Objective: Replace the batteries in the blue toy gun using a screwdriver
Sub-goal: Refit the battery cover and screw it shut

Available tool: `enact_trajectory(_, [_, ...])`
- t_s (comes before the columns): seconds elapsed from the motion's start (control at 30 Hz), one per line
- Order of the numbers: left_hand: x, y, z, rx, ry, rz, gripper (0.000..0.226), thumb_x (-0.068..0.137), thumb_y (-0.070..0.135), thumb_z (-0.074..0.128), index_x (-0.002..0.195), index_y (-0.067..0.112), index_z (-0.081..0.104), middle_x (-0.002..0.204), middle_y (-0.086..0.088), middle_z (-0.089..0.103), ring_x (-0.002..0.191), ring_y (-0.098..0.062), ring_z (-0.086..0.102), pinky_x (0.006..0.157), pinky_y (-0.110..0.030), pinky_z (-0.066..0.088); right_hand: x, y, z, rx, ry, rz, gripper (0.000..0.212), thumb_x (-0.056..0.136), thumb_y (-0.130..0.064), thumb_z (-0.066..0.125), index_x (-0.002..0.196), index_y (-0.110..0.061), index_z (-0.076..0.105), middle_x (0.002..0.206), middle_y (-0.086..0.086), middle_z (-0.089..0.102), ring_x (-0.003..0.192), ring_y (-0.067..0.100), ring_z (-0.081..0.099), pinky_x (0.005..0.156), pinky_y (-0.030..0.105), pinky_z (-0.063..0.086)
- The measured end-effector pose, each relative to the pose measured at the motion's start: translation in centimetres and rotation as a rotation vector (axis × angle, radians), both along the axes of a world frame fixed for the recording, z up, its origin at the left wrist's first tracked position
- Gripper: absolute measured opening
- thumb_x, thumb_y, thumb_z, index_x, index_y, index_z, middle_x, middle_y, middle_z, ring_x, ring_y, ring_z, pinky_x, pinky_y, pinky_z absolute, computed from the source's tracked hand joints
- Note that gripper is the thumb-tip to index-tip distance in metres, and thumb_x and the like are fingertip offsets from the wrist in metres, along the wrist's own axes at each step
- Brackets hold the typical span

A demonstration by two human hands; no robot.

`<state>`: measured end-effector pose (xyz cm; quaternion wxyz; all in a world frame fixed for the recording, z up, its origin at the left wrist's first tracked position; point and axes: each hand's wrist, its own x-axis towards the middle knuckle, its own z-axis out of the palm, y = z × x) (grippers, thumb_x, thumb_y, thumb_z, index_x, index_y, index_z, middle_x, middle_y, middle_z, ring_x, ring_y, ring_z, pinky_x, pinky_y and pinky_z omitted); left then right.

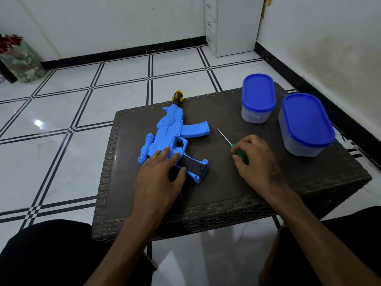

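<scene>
The blue toy gun (171, 133) lies flat on the dark woven table (216, 182), with its yellow and black muzzle past the far edge. My left hand (160, 174) rests flat on the rear of the gun, fingers spread, covering part of the black grip. To the right lies a screwdriver (224, 139) with a green handle and a thin metal shaft pointing away to the left. My right hand (255, 159) has its fingers curled around the green handle, and the tool still touches the table.
Two clear tubs with blue lids stand at the table's far right, a smaller tub (257, 98) behind a larger tub (305, 124). White tiled floor surrounds the table. A white drawer unit (228, 25) stands by the far wall. My knees sit below the near edge.
</scene>
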<state>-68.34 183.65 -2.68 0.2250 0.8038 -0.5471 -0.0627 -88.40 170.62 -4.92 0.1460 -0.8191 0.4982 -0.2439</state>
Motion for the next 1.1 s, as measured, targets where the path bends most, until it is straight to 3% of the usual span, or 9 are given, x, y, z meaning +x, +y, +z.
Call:
enact_trajectory(0.3, [0.9, 0.2, -0.5, 0.003, -0.059, 0.002, 0.053, 0.085, 0.046, 0.066, 0.134, 0.028, 0.058, 0.152, 0.000, 0.042, 0.142, -0.021, 0.035, 0.114, -0.039, 0.032, -0.7, 0.2, 0.1, -0.037, 0.033, -0.004, 0.029, 0.086, -0.021, 0.071, 0.114, -0.022, 0.065, 0.118, 0.000, 0.054, 0.110, 0.016, 0.051, 0.084, 0.025, 0.047])
enact_trajectory(0.4, [1.0, 1.0, -0.8, 0.103, -0.169, -0.019, 0.066, 0.082, 0.052, 0.061, 0.143, 0.032, 0.045, 0.158, -0.001, 0.030, 0.145, -0.027, 0.027, 0.114, -0.044, 0.031, -0.9, 0.1, 0.1, -0.029, 0.011, 0.011, 0.038, 0.085, -0.018, 0.072, 0.122, -0.020, 0.061, 0.119, 0.003, 0.057, 0.108, 0.019, 0.053, 0.084, 0.028, 0.047])
enact_trajectory(0.5, [1.0, 1.4, -1.0, 0.133, -0.061, -0.028, 0.069, 0.086, 0.034, 0.058, 0.150, 0.037, 0.030, 0.163, 0.004, 0.014, 0.150, -0.022, 0.010, 0.114, -0.040, 0.032, -1.1, 0.0, -0.2, -0.006, 0.016, 0.031, 0.037, 0.086, -0.014, 0.071, 0.121, -0.018, 0.061, 0.112, 0.006, 0.060, 0.101, 0.020, 0.054, 0.081, 0.032, 0.049])
enact_trajectory(0.67, [3.0, 0.7, -0.4, 0.138, 0.006, -0.059, 0.073, 0.082, 0.011, 0.054, 0.148, 0.037, 0.034, 0.162, 0.005, 0.018, 0.150, -0.020, 0.011, 0.114, -0.041, 0.034, -0.8, 0.1, 0.0, 0.047, 0.013, 0.046, 0.037, 0.087, -0.013, 0.069, 0.122, -0.019, 0.060, 0.108, 0.004, 0.059, 0.097, 0.019, 0.057, 0.082, 0.037, 0.053])
enact_trajectory(0.9, [7.2, 1.5, 0.1, 0.155, -0.015, -0.149, 0.077, 0.076, 0.010, 0.063, 0.145, 0.036, 0.042, 0.159, 0.007, 0.026, 0.148, -0.019, 0.021, 0.117, -0.037, 0.029, -0.3, 0.3, 0.5, 0.063, 0.010, 0.051, 0.033, 0.087, -0.012, 0.068, 0.119, -0.020, 0.062, 0.103, 0.002, 0.059, 0.093, 0.016, 0.056, 0.077, 0.029, 0.049])
enact_trajectory(1.1, [7.7, 2.0, 0.2, 0.167, -0.049, -0.233, 0.076, 0.077, 0.014, 0.062, 0.145, 0.039, 0.041, 0.158, 0.012, 0.025, 0.148, -0.014, 0.019, 0.116, -0.034, 0.030, -0.1, 0.3, 0.6, 0.069, 0.014, 0.046, 0.032, 0.087, -0.011, 0.068, 0.117, -0.020, 0.063, 0.099, -0.001, 0.057, 0.091, 0.015, 0.055, 0.076, 0.031, 0.051])
